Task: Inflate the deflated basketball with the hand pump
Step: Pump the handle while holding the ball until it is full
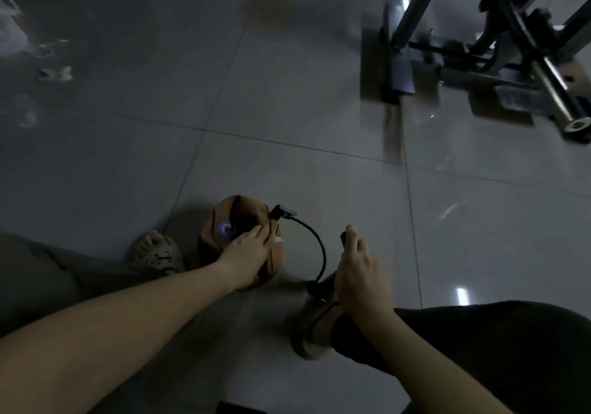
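At lower centre of the frame, my left hand [248,247] presses flat, fingers extended, on the soft, caved-in basketball [215,229], which likely buckles unless steadied beside the hose connector [283,212], while my right hand [361,276] wraps the pump handle [343,237].

Person is wearing black trouser leg [479,343] and tan slip-on shoe [315,333] on right, olive-grey trouser leg [48,272] and beige perforated clog [160,253] on left; forearms [128,324] are showing bare.

L hand [246,248] on basketball [217,226], R hand [358,272] grips pump [343,237].
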A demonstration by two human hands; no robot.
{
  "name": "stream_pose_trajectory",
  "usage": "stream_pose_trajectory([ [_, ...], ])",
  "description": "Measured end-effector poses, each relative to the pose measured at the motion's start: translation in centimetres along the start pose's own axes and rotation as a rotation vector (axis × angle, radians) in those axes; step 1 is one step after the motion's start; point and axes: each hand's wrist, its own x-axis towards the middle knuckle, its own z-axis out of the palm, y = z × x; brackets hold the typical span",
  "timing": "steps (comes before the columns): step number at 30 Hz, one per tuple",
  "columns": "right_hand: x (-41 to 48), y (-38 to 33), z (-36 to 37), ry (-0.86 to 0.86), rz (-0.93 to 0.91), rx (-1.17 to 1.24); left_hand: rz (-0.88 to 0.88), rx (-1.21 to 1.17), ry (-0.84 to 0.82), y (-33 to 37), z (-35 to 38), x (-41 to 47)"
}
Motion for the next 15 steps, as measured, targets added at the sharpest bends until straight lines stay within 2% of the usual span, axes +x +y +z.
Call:
stream_pose_trajectory([
  [6,1.1,0.5,2.8,-0.065,-0.022,-0.034,0.003,0.061,0.016,0.3,0.3,0.2],
  [11,0.3,0.0,1.5,-0.151,-0.031,0.008,-0.009,0.074,-0.028,1.1,-0.4,-0.6],
  [13,0.2,-0.4,-0.7,-0.127,-0.064,0.059,-0.015,0.066,-0.027,0.9,-0.7,-0.5],
  [15,0.6,-1.0,-3.7,-0.031,-0.096,0.042,-0.004,0.096,-0.020,0.5,-0.8,-0.4],
])
